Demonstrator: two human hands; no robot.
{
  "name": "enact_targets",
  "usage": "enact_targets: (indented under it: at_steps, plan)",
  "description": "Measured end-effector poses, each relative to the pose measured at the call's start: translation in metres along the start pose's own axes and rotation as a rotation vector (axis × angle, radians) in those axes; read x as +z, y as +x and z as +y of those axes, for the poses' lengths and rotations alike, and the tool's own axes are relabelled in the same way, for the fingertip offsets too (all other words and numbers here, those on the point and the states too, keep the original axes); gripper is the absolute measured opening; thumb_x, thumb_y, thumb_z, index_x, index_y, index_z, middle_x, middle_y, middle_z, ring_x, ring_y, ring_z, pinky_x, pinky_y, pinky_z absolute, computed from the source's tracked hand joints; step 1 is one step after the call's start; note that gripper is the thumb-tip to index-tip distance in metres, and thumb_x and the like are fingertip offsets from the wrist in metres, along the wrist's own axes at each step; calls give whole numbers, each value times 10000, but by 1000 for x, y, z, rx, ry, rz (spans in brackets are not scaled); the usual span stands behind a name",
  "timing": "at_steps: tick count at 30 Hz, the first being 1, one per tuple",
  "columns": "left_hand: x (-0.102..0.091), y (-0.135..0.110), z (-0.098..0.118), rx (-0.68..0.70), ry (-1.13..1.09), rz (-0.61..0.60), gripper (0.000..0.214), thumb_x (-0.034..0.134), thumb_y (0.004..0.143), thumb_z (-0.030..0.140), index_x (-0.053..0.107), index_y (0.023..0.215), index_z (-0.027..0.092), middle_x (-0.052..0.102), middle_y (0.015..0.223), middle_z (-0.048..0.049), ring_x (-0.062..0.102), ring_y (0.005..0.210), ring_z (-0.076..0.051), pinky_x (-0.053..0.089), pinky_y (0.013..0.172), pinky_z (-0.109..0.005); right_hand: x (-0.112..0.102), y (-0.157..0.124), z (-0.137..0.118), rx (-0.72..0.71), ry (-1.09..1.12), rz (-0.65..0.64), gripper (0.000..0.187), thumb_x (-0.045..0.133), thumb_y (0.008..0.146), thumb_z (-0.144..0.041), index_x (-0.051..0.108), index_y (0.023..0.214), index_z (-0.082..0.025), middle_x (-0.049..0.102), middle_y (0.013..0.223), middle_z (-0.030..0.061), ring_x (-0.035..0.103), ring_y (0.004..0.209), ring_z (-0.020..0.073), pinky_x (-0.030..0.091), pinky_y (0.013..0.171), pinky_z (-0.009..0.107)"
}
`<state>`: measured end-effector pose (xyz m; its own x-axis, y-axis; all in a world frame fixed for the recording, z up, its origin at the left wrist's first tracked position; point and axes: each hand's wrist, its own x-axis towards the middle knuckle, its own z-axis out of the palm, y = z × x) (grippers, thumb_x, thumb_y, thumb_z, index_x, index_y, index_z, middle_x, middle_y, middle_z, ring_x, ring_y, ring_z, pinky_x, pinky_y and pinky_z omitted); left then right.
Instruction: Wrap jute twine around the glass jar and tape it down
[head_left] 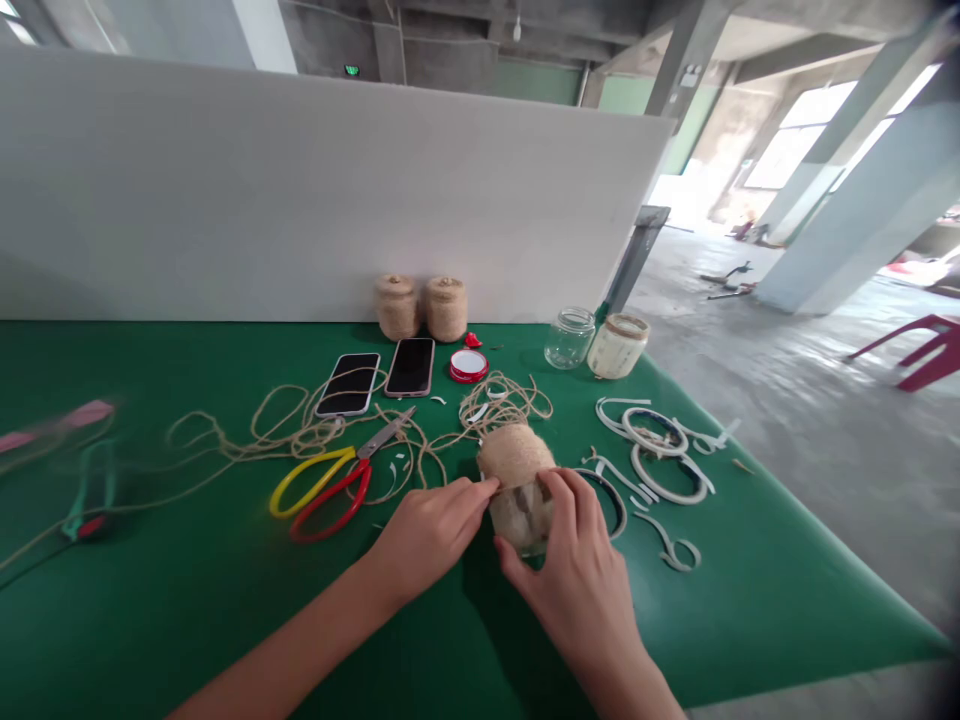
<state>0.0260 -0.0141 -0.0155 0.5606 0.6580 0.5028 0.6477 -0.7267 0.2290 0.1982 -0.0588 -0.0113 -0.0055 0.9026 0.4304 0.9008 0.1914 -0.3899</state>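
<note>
A glass jar (523, 520) lies tilted in front of me, its far part wound with twine (516, 452) and its near part bare, with pale strips on it. My right hand (586, 555) is closed round the near right side, thumb below and fingers on top. At the jar's left side, my left hand (429, 532) has its fingertips pressed together where the winding ends, seemingly pinching the twine against the glass. The fingers partly hide that spot. Loose twine (499, 402) lies coiled just beyond the jar.
Scissors (364, 465) lie open at left, near two phones (410, 367). Two twine-wrapped jars (397, 307), a red lid (469, 366), a clear jar (570, 338) and a pale-covered jar (619, 346) stand behind. Tape rolls (670, 474) and white strips lie right. A blurred teal tool (91, 490) is far left.
</note>
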Motion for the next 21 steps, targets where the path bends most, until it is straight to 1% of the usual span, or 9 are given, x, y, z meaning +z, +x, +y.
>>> enact_targets:
  at_steps: [3,7,11,14,18,21]
  plan:
    - [-1,-1,2,2,-13,13,278,403,915,158,484,1180,180,673,919,-17,656,783,-129,522,658,-226,-8,9,4,24,104,-63,582,621,692,-326,375,1204,-201,452,1217,138,524,1052,318,533,742,454]
    - [-5,-3,3,29,16,41,322,404,907,139,458,1221,181,672,901,-27,654,765,-132,522,666,-229,-15,22,8,22,266,-156,531,614,688,-292,403,1172,-231,454,1210,102,550,1022,269,500,817,430]
    - [-8,-7,3,106,150,7,439,400,896,103,340,1331,126,652,815,-41,638,682,-144,516,590,-246,-9,35,15,-38,391,-204,500,598,686,-242,422,1154,-224,476,1178,85,544,1022,237,472,861,398]
    - [-9,-10,4,118,234,-14,474,391,896,98,281,1357,78,636,773,-45,619,632,-144,505,549,-249,0,45,19,-94,455,-224,480,595,704,-242,430,1155,-224,495,1146,76,530,1024,226,461,867,390]
    - [-7,-12,7,112,320,-13,457,389,891,96,301,1337,54,622,773,-51,605,613,-144,485,517,-249,8,55,24,-169,491,-267,465,568,749,-245,415,1187,-213,502,1156,86,526,1029,216,467,864,385]
    - [-6,-11,11,95,401,-93,473,384,867,56,305,1334,42,590,727,-27,579,569,-139,446,459,-244,7,57,28,-239,401,-298,473,524,796,-263,377,1240,-188,494,1209,105,495,1105,221,440,923,396]
